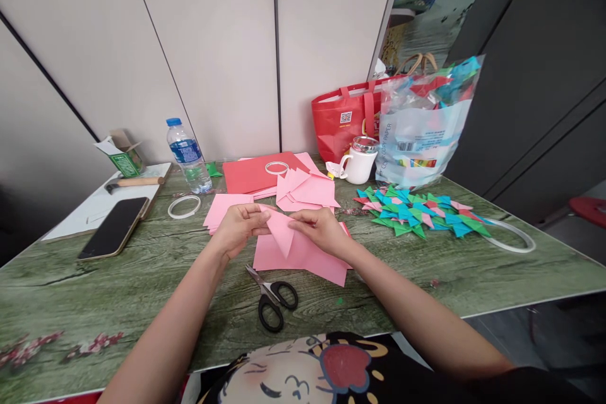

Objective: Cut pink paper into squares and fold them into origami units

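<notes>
A folded piece of pink paper [283, 232], pointed at its lower end, is held up between my two hands. My left hand [242, 222] pinches its left upper corner, and my right hand [318, 227] pinches the right upper corner. Below them, flat pink sheets [303, 259] lie on the table. Black-handled scissors [272, 297] rest nearer to me, blades pointing up and to the left. Behind my left hand is a stack of pink paper squares [222, 208]. More folded pink pieces [305, 189] lie just beyond my hands.
A red sheet [246, 173] carries a tape roll [276, 168]. Leftward are a water bottle [187, 158], tape ring [184, 206], phone [116, 227] and hammer [137, 182]. Rightward stand a white mug [360, 164], red bag [326, 126], plastic bag [421, 139] and folded paper pieces [416, 211].
</notes>
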The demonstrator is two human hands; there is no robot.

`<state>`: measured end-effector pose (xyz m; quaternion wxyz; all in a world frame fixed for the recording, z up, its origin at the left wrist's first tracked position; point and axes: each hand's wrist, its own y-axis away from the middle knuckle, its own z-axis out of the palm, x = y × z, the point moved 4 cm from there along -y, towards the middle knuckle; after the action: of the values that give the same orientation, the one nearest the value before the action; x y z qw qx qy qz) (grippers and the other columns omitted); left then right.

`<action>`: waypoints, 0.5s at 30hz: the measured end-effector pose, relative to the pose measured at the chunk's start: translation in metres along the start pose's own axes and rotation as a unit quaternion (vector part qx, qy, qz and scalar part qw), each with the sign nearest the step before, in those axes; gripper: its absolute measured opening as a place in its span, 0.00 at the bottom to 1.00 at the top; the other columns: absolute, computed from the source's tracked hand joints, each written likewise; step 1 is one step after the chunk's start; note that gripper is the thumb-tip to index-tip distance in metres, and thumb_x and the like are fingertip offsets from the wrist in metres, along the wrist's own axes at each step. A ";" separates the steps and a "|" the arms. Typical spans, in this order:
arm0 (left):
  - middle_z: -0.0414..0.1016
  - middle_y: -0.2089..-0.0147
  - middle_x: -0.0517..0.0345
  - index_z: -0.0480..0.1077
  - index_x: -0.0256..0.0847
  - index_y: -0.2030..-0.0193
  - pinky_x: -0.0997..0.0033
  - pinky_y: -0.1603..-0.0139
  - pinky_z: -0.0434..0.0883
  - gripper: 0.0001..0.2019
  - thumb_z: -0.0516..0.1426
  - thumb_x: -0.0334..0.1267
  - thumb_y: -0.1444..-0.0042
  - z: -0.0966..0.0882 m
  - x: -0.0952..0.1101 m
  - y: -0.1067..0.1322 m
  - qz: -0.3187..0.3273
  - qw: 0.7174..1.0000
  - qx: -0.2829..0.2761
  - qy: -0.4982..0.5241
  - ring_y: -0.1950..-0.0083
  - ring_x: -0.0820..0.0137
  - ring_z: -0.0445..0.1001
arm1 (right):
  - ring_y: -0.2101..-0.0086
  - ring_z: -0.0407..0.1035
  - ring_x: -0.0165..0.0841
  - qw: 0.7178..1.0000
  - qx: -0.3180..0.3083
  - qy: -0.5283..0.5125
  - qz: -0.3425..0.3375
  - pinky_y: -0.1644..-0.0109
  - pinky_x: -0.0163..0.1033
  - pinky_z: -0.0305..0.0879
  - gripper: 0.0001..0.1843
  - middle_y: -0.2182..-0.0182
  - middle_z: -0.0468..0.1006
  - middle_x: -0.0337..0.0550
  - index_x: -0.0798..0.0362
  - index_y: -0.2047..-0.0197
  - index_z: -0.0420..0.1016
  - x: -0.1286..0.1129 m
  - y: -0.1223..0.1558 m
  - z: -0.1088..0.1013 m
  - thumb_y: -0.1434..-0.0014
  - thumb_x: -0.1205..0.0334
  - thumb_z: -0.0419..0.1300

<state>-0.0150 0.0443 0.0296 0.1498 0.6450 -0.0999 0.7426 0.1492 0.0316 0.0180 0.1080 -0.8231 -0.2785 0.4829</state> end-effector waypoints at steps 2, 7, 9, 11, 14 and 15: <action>0.77 0.71 0.52 0.74 0.32 0.66 0.67 0.63 0.73 0.13 0.64 0.37 0.60 -0.001 0.000 0.000 -0.002 1.000 -0.003 -0.001 0.69 0.69 0.74 | 0.70 0.71 0.31 1.000 -0.003 0.002 -0.003 0.66 0.34 0.64 0.11 0.68 0.79 0.41 0.54 0.64 0.77 -0.001 0.000 0.000 0.44 0.60 0.55; 0.76 0.73 0.52 0.75 0.32 0.68 0.69 0.65 0.73 0.13 0.64 0.37 0.61 -0.001 0.001 0.000 0.002 1.000 0.013 -0.008 0.70 0.70 0.74 | 0.69 0.71 0.32 1.000 -0.005 0.001 -0.005 0.65 0.34 0.64 0.10 0.67 0.79 0.42 0.54 0.64 0.77 -0.002 0.000 -0.001 0.44 0.60 0.55; 0.76 0.73 0.52 0.74 0.32 0.68 0.69 0.65 0.73 0.13 0.65 0.37 0.61 0.000 0.001 0.000 0.001 1.000 0.015 -0.008 0.71 0.70 0.74 | 0.69 0.71 0.32 1.000 -0.007 -0.002 -0.003 0.65 0.34 0.64 0.11 0.68 0.79 0.42 0.54 0.64 0.77 -0.002 0.000 -0.001 0.44 0.60 0.55; 0.76 0.73 0.52 0.74 0.31 0.68 0.68 0.64 0.73 0.13 0.65 0.38 0.62 0.001 0.001 0.001 0.000 1.000 0.014 -0.007 0.70 0.70 0.74 | 0.69 0.71 0.32 1.000 -0.009 -0.005 -0.002 0.66 0.34 0.64 0.11 0.68 0.79 0.42 0.54 0.64 0.76 -0.001 -0.001 -0.001 0.44 0.60 0.55; 0.76 0.73 0.52 0.74 0.31 0.69 0.69 0.65 0.73 0.13 0.65 0.37 0.62 0.001 0.002 0.001 0.001 1.000 0.019 -0.006 0.71 0.70 0.74 | 0.69 0.71 0.32 1.000 -0.011 -0.010 -0.003 0.66 0.34 0.64 0.11 0.68 0.79 0.42 0.54 0.64 0.76 -0.001 0.000 -0.001 0.43 0.60 0.55; 0.76 0.73 0.52 0.74 0.31 0.69 0.69 0.66 0.73 0.13 0.65 0.37 0.62 0.001 0.002 0.001 0.001 1.000 0.021 -0.007 0.71 0.70 0.74 | 0.69 0.71 0.32 1.000 -0.012 -0.012 -0.004 0.65 0.34 0.64 0.11 0.67 0.79 0.42 0.54 0.64 0.76 -0.001 0.000 -0.001 0.43 0.60 0.54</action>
<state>-0.0144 0.0430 0.0319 0.1351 0.6529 -0.0858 0.7403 0.1499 0.0313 0.0198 0.0964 -0.8173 -0.2886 0.4893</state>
